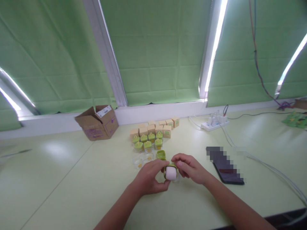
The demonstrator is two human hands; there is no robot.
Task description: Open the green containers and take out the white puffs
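My left hand (153, 176) is closed around a small green-rimmed lid (165, 174), its open side turned toward me. Inside the lid sits a rounded pale pink block (171, 173), which looks soft. Close by on the right is my right hand (190, 166), fingers loosely bent and apart, with nothing visible in them; whether a fingertip touches the rim I cannot tell. Behind the left fingers lies another green lid (161, 154), hollow side up. Clear cups (138, 162) stand left of it, some with a yellow spot. A clear piece partly shows under the held lid.
Several clear cups with green looped lids (148, 144) stand in rows, with small tan boxes (151, 128) behind them. An open cardboard box (98, 124) is at the back left. On the right are a phone (226, 169), a white power strip (214, 123) and trailing cables (268, 166).
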